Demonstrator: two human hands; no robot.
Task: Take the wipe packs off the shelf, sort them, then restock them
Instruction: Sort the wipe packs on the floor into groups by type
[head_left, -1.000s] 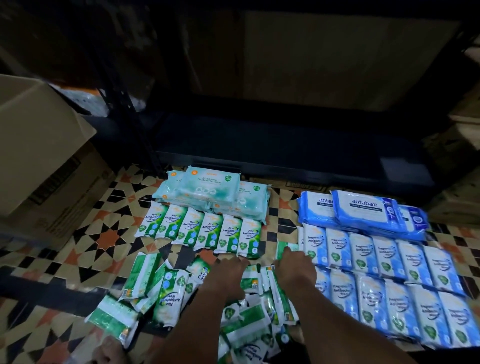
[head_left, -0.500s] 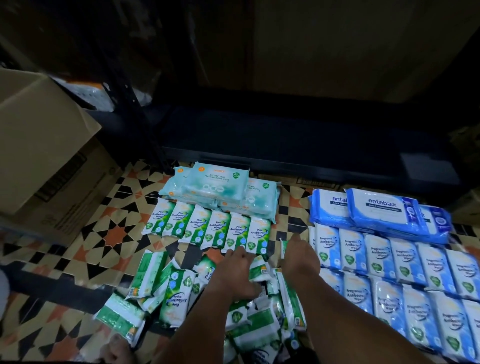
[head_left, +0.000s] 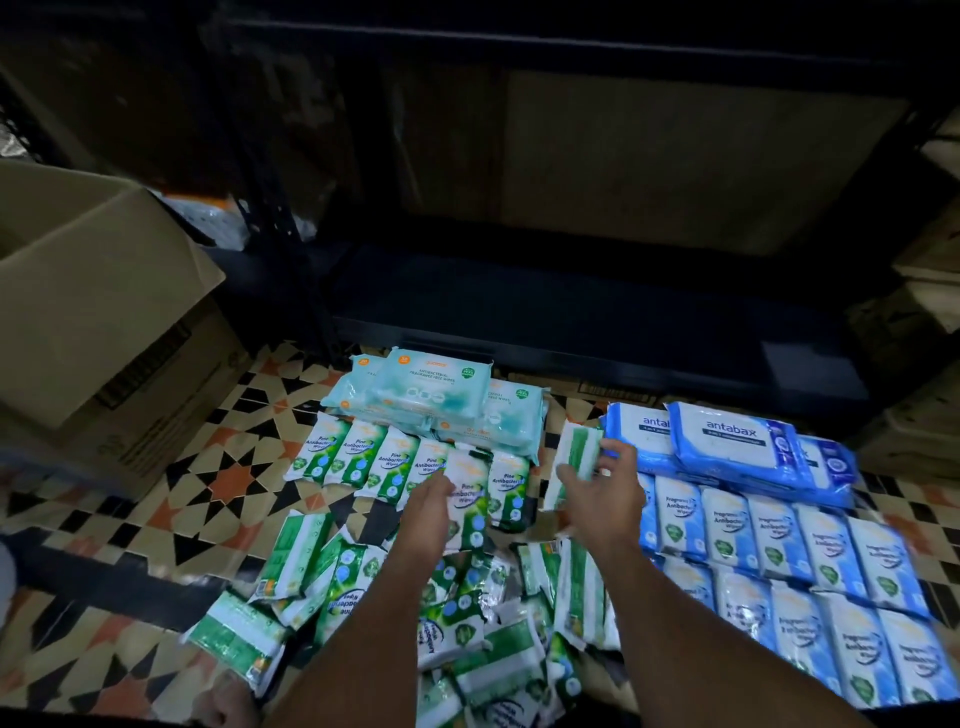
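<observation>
Holding "Pine Antibacterial Wipes" packs, left hand (head_left: 434, 512) and right hand (head_left: 605, 501).

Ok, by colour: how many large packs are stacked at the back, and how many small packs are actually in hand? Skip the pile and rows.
Large teal packs: 3 visible
Large blue antabax packs: 3 visible
Small green packs in hand: 2, one in the left hand, one in the right hand
Total: 8

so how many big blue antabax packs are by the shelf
3 show: one antabax pack on top, one under its left side, one under its right. More may be hidden beneath.
</observation>
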